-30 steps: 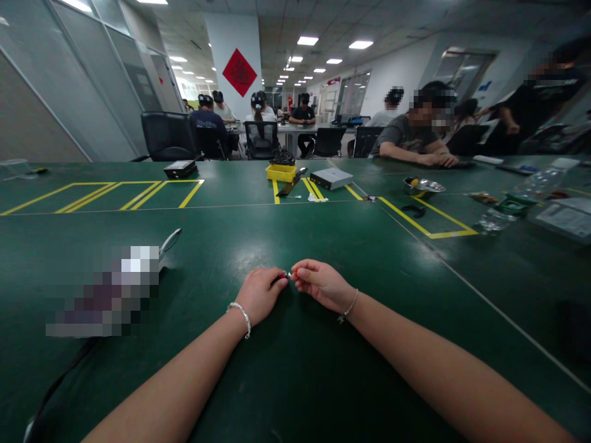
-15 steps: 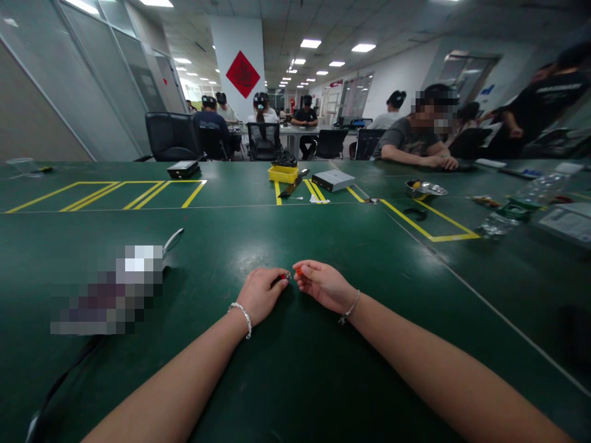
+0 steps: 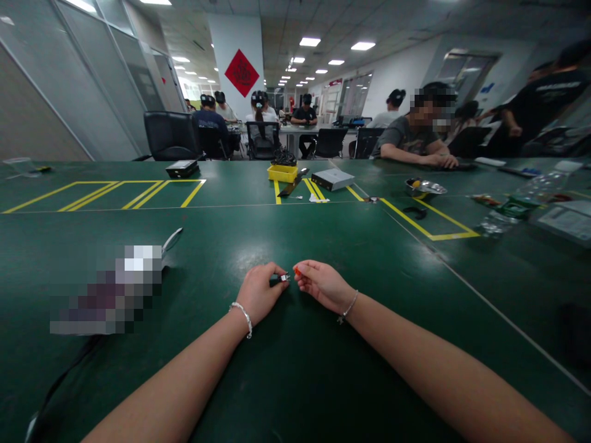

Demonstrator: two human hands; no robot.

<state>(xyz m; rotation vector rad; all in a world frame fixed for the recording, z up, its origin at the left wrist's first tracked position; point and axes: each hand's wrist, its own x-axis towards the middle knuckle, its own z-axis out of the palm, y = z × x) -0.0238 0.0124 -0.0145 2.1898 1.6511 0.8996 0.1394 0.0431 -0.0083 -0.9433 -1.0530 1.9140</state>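
Observation:
My left hand (image 3: 258, 289) pinches a small metal-ended part (image 3: 284, 278) with a touch of red between thumb and forefinger; its exact kind is too small to make out. Opposite it, my right hand (image 3: 323, 284) holds a small orange piece (image 3: 298, 271) at its fingertips, largely covered by the fingers. A narrow gap separates the two parts. Both hands are low over the green table (image 3: 258, 381), close to its middle.
To the left lies a blurred-out flat object (image 3: 106, 289) with a black strap. Farther back are a yellow bin (image 3: 282, 173) of black cables, a grey box (image 3: 332, 179) and a black box (image 3: 181, 168). Bottles (image 3: 501, 221) stand right; a person (image 3: 410, 144) sits across.
My left fingers have shifted slightly, so more of the metal-ended part shows. My right hand stays nearly in place with the orange piece.

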